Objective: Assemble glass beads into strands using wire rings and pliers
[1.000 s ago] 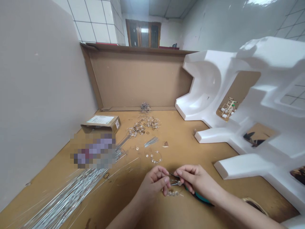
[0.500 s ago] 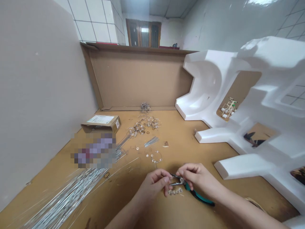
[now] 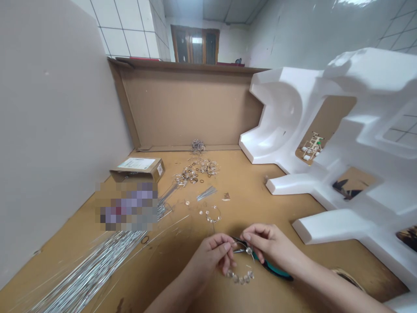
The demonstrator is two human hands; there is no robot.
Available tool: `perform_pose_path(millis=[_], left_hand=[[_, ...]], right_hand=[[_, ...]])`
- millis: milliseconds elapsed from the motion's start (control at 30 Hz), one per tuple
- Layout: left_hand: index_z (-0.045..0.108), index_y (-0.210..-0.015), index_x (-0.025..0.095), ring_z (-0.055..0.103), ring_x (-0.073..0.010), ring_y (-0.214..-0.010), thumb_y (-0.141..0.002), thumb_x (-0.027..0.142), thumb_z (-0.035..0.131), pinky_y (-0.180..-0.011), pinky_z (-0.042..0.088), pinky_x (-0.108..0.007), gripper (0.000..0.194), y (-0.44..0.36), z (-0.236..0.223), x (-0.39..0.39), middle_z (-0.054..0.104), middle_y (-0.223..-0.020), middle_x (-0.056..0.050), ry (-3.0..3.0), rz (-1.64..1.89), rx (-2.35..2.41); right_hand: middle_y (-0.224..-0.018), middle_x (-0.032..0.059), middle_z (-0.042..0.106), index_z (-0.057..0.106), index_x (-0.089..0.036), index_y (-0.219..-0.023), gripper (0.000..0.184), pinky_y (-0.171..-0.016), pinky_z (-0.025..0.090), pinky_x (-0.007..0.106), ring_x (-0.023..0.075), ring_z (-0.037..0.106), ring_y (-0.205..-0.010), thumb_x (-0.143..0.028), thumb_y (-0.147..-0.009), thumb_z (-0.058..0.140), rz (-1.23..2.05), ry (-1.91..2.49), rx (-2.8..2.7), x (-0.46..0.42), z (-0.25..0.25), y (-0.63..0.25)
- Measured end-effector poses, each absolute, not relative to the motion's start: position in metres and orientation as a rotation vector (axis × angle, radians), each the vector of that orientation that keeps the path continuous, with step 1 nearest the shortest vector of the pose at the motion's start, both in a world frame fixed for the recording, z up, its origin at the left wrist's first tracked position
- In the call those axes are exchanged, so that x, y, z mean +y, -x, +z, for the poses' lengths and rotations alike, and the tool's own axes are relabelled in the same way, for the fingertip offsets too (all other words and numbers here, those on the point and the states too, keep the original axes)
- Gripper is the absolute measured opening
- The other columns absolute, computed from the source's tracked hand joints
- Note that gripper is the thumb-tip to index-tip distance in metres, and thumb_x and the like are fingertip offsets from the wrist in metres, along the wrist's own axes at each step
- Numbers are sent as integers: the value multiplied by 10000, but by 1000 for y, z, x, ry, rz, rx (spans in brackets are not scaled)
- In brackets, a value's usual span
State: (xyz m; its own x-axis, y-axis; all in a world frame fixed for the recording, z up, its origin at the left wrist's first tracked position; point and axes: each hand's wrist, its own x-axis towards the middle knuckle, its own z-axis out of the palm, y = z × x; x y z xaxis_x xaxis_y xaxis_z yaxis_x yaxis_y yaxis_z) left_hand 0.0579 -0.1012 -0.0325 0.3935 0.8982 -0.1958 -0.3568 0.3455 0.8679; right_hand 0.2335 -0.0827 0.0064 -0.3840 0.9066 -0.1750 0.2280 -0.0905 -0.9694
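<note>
The left hand point(image 3: 216, 254) has its grip pinched on a beaded wire point(image 3: 242, 279), which curves between and below the hands, partly hidden by the fingers. Whether the right hand point(image 3: 265, 240) grips the wire too, I cannot tell; it partly covers green-handled pliers point(image 3: 276, 272). Pixelation obscures a purplish object point(image 3: 132, 205); metal rods point(image 3: 93, 267) run out of frame.

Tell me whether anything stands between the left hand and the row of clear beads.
Nothing visible does: the row of clear beads sits right by the left hand. The teal plier handle is off by the right hand.
</note>
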Motion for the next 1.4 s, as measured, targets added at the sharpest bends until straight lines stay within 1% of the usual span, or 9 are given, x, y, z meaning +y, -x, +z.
perform_pose_path(millis=[100,233,400,533,800,900,1033,1200,1400], left_hand=[[591,-714,127,416,-23,-331,-673,279,623,-572,450,-250,161,-59,-31,-103,543,-523,53,-776,943,763],[594,-728,124,430,-28,-341,-687,284,613,-559,442,-247,166,-59,-36,-102,552,-530,47,-795,946,766],[568,-717,125,457,-44,-335,-668,322,628,-434,371,-197,212,-61,-39,-102,554,-508,43,-892,873,820],[552,-715,128,449,-46,-320,-634,364,642,-386,328,-178,266,-63,-34,-103,547,-481,47,-936,861,860],[559,-692,137,421,-53,-324,-628,357,646,-495,424,-228,245,-64,-28,-105,458,-343,85,-990,946,897],[554,-680,143,409,-43,-310,-623,360,654,-471,418,-223,245,-63,-26,-106,486,-384,81,-984,954,868],[560,-690,141,427,-43,-307,-633,340,654,-398,356,-187,228,-61,-27,-106,527,-429,62,-972,952,833],[568,-705,138,418,-43,-286,-652,325,642,-331,279,-166,207,-59,-33,-103,569,-451,40,-934,909,820],[628,-756,120,453,-53,-289,-690,346,603,-339,314,-170,238,-59,-30,-105,601,-491,10,-1001,848,794]], right_hand=[[-514,-51,491,593,-138,-756,303,-380,282,175,29,359,-356,-437,-722,557,1535,1270,-1601,-84,7,-240],[-497,-53,488,590,-147,-827,330,-402,295,185,45,383,-369,-458,-727,543,1519,1311,-1640,-86,8,-246],[-530,-43,494,587,-150,-691,305,-419,311,181,43,395,-386,-439,-749,509,1424,1310,-1753,-93,15,-239],[-530,-46,479,561,-162,-683,264,-426,321,181,55,424,-401,-402,-764,491,1326,1347,-1776,-98,20,-231],[-505,-39,472,557,-171,-694,263,-421,337,199,82,443,-400,-391,-785,446,1189,1403,-1842,-98,18,-229],[-566,-15,517,579,-181,-712,245,-445,360,206,91,472,-444,-357,-801,434,1011,1382,-1975,-100,22,-228],[-620,3,547,595,-196,-722,225,-491,383,218,104,497,-496,-327,-808,433,840,1339,-2083,-103,28,-228],[-607,-1,540,586,-196,-719,238,-478,383,217,104,495,-484,-353,-809,431,884,1370,-2061,-102,28,-231],[-607,2,551,591,-186,-729,244,-474,380,213,100,492,-478,-356,-807,435,919,1385,-2040,-99,26,-234]])
